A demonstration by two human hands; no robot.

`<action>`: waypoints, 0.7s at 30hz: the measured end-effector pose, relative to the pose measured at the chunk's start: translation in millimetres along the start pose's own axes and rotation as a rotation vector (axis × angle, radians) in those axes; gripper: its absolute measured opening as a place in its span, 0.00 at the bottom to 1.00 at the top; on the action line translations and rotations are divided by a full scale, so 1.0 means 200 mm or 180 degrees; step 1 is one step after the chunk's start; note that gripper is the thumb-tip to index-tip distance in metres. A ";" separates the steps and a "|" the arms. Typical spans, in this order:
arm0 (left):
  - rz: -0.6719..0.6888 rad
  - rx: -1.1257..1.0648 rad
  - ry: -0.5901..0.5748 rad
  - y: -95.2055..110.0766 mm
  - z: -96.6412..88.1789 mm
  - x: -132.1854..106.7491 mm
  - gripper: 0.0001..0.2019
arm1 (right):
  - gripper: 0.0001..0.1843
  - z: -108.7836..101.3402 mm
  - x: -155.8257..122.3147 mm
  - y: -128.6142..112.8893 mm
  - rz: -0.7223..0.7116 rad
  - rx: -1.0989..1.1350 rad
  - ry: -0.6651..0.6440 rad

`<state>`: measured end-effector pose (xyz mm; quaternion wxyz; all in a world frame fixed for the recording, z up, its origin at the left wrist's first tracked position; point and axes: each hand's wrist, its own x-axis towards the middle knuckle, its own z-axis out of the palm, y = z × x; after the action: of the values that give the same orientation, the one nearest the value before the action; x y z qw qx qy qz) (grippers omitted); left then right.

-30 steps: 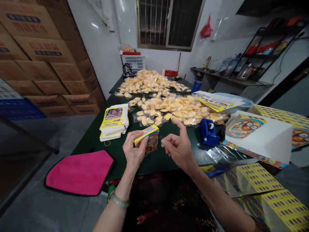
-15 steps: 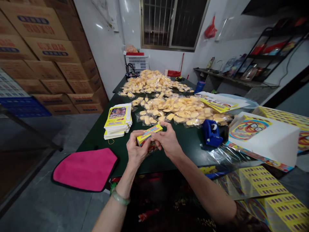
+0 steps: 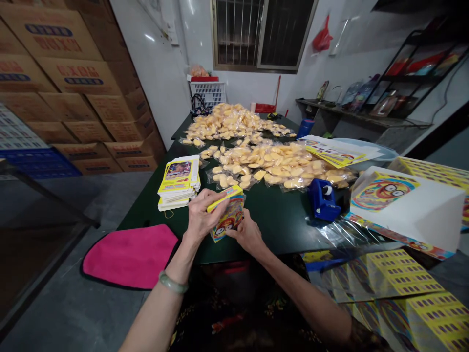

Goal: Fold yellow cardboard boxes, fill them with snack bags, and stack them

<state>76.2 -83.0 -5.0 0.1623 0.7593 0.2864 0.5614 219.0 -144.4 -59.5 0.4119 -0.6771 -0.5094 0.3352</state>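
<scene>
A small printed cardboard box (image 3: 230, 215), yellow on its narrow side with a cartoon face on its front, is held over the near edge of the dark green table (image 3: 271, 222). My left hand (image 3: 205, 211) grips its upper left part. Around its lower right side my right hand (image 3: 248, 233) is closed, thumb on the front. Left of the hands lies a stack of flat yellow-and-white cartons (image 3: 178, 183). Beyond them spread several clear packets of pale yellow pieces (image 3: 271, 164), heaped higher at the back.
A blue tape dispenser (image 3: 323, 199) and a large white printed display box (image 3: 414, 210) stand on the right. A pink cloth-covered pad (image 3: 130, 256) juts out at the left edge. Cardboard cartons (image 3: 73, 73) are stacked along the left wall; printed yellow sheets (image 3: 399, 276) lie low on the right.
The box has been tilted so its cartoon front now shows. My right hand has moved from its top edge down to the lower right side; my left hand has shifted slightly up and left.
</scene>
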 end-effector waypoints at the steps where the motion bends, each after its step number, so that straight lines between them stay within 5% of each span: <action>1: -0.0256 -0.0040 0.0241 -0.02 0.01 0.01 0.09 | 0.32 -0.01 -0.01 0.02 0.0010 -0.0289 0.0113; 3: -0.0889 -0.0262 0.0908 -0.04 0.03 0.03 0.09 | 0.36 -0.05 -0.01 0.05 0.0092 -0.0281 0.0364; 5: -0.1549 -0.0619 0.1600 -0.06 0.07 0.04 0.11 | 0.37 -0.10 -0.03 0.05 0.0208 0.0429 0.0288; 7: -0.1999 -0.1019 0.1899 -0.05 0.14 0.04 0.14 | 0.33 -0.15 -0.05 0.05 0.0221 0.1438 0.0064; 11: -0.2043 -0.1807 0.0958 0.02 0.32 -0.04 0.22 | 0.26 -0.39 -0.11 0.09 -0.0112 0.2347 0.0563; 14: -0.1613 -0.1794 0.0146 0.04 0.40 -0.11 0.27 | 0.25 -0.78 -0.20 0.13 -0.0694 0.1589 0.1229; 17: -0.1283 -0.1151 -0.0207 0.01 0.41 -0.17 0.21 | 0.23 -1.29 -0.36 0.13 -0.1176 0.0155 0.2051; 21: -0.0964 -0.0598 -0.0526 -0.02 0.41 -0.22 0.16 | 0.22 -1.87 -0.54 0.13 -0.1082 -0.1846 0.2466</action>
<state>142.8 -101.0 -66.5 0.3380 0.7325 0.3294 0.4906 529.6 -334.0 83.3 0.4145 -0.7456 -0.4943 -0.1671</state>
